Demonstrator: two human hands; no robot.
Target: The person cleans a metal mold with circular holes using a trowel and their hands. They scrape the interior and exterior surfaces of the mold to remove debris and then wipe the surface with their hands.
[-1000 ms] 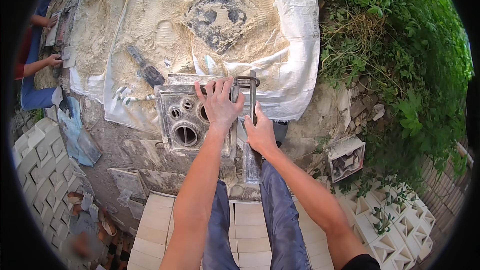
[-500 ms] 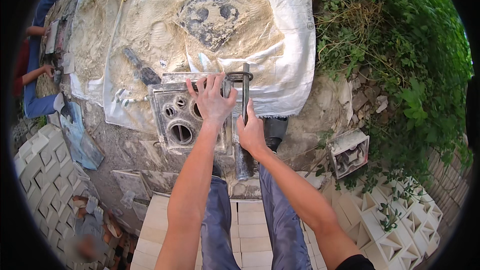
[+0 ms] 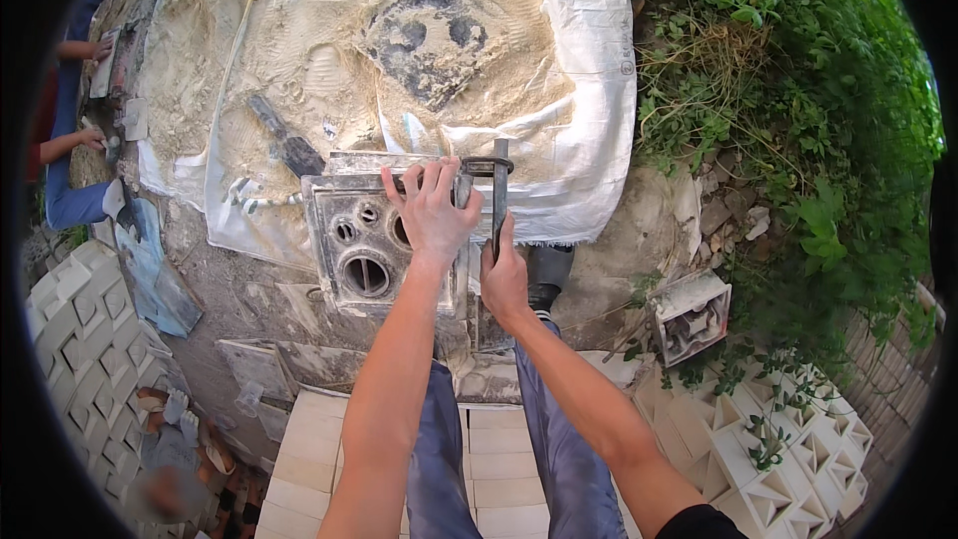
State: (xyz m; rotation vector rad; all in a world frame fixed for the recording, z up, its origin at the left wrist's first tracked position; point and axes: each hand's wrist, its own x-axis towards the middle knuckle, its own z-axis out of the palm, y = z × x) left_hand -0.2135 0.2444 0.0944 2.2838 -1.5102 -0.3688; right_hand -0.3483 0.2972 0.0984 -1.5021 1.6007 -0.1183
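Metal, grey and dusty, stands between your knees and the white woven sheet [image 3: 600, 50]: one square mould [image 3: 395, 265]. Your left hand [image 3: 431, 215] spreads over its far right part, fingertips at the far edge. Your right hand [image 3: 505, 284] is wrapped around one metal bar [image 3: 500, 185], just right of the mould.

Half a second ago the bar's long lower end shows below your right fist; now it no longer shows clearly there, so the bar has probably tipped or shifted in your grip. For the work in hand, I judge that you are working the bar while your left palm steadies the mould.

Count four round holes in the mould, one partly under your left hand; one looped rod [image 3: 487, 164] at the bar's upper part; one square plate [image 3: 429, 40] and one hand tool [image 3: 299, 153] on the sand; one box-shaped frame [image 3: 687, 292] to your right.
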